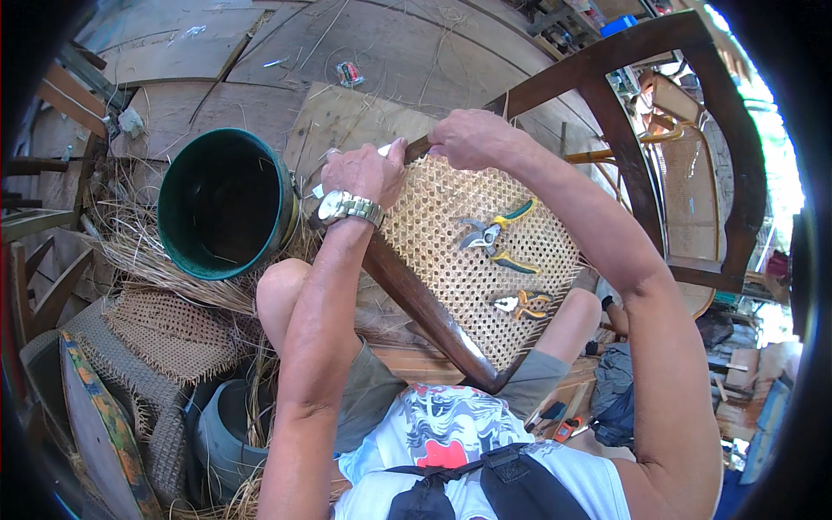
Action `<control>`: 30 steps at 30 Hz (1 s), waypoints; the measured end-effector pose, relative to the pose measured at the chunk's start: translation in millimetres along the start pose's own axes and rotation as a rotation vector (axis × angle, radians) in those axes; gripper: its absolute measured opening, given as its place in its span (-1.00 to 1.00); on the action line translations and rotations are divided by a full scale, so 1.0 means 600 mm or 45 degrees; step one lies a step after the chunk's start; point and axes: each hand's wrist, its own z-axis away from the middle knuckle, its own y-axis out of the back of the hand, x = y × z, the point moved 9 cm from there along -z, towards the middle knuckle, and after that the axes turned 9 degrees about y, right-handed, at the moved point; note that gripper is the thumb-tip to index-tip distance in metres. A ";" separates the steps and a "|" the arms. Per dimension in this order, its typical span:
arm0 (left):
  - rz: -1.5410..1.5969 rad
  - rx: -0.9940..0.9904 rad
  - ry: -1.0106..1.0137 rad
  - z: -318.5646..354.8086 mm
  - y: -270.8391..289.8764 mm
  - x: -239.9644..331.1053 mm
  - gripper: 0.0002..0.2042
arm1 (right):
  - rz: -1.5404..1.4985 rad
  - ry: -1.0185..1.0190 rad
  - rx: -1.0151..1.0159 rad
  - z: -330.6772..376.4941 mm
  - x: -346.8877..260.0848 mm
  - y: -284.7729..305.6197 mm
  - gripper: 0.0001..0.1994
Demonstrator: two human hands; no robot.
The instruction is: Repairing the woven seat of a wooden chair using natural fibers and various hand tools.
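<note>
Tan woven-cane seat (455,282) between the knees (579,314) wants firm bracing: left grip (368,173) clasps its dark-brown wooden frame (429,314) far left, right grip (477,139) curls at the far edge, holding what I cannot tell.

Chair frame (425,310): glossy wood. Seat (425,217): rough, matt cane. Bucket (180,208): smooth plastic. Pruner (490,235): metal blades.

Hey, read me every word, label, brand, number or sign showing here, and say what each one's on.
None can be read.
Watch: dial markings too small to read.
Packet: any print is too small and blurred.
Shirt: a printed design, no readable words.
Shears and pliers: no readable marks.
</note>
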 end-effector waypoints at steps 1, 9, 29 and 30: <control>0.020 0.004 -0.004 -0.002 -0.003 -0.001 -0.32 | 0.107 -0.036 -0.085 -0.004 -0.006 0.001 -0.76; 0.021 -0.031 -0.058 -0.012 -0.009 -0.010 -0.30 | 0.373 -0.205 -0.173 -0.047 -0.050 0.001 -0.73; 1.849 -0.628 -0.221 0.005 -0.070 0.098 -0.65 | -0.571 -0.282 0.718 0.075 0.025 0.084 -0.39; 1.762 -0.650 -0.131 0.005 -0.074 0.091 -0.65 | -0.413 -0.391 0.733 0.087 0.031 0.097 -0.39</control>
